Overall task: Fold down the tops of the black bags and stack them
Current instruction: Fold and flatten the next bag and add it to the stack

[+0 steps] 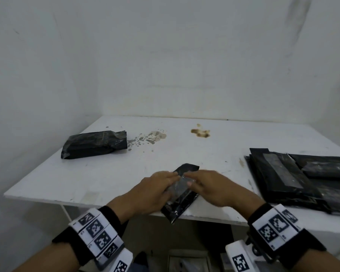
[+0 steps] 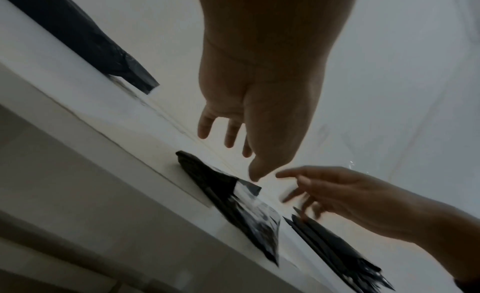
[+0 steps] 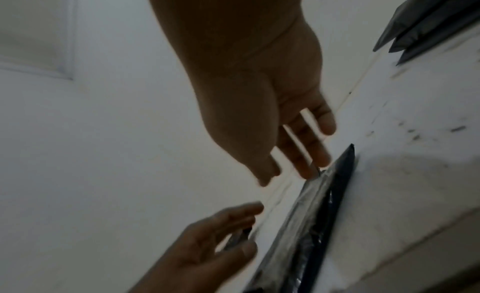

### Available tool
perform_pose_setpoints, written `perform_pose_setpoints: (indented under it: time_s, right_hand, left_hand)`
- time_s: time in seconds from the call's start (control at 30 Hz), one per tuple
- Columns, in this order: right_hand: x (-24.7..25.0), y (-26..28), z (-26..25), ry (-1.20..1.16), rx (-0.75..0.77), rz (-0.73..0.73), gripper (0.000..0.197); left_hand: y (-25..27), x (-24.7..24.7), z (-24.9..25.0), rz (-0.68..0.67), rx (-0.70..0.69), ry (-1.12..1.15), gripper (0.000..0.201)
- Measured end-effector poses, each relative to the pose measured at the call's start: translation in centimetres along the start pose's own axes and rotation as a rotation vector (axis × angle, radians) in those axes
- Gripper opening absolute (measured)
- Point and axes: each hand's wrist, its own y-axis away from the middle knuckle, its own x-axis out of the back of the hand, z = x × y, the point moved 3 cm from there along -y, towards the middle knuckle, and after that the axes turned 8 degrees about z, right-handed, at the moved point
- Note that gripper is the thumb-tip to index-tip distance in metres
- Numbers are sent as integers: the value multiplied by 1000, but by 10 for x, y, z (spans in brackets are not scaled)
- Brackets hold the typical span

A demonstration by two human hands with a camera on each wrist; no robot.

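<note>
Head view shows a white desk point(image 1: 106, 173) against white walls. At the far left of the desk lies a filled black bag point(image 1: 94, 144), flat on its side, well apart from the hands. To the right of it there are grey and brown stains point(image 1: 200, 132) on the desk surface. At the near edge, in the middle, lies a flat black bag point(image 1: 182, 201) with a clear window, set diagonally; its near corner hangs over the desk edge. The left hand point(image 1: 151, 193) rests over the left side of this bag, with the fingers stretched out and relaxed, not closed around it. The right hand point(image 1: 214, 187) is just beside it on the right, also with straight, spread fingers, and the fingertips reach to the bag's window. In the wrist views both hands look loosely spread, holding nothing. At the right side of the desk lies a pile of flat black bags point(image 1: 302, 179), overlapping each other.
</note>
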Motion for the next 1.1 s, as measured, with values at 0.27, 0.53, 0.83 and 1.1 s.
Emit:
perform_pose_setpoints:
  time_s: [0.27, 0.53, 0.83, 1.1]
  right_hand:
    - [-42, 5, 8, 203, -5, -344, 61]
    - [-47, -6, 11, 247, -149, -311, 79]
    - [-48, -4, -4, 273, -124, -371, 79]
    - [-41, -9, 4, 311, -182, -324, 76]
  left_hand:
    - [33, -33, -1, -343, 40, -236, 75]
    - [49, -23, -5, -442, 49, -188, 87]
    - [53, -18, -4, -440, 85, -109, 72]
    - [54, -22, -8, -407, 77, -103, 83]
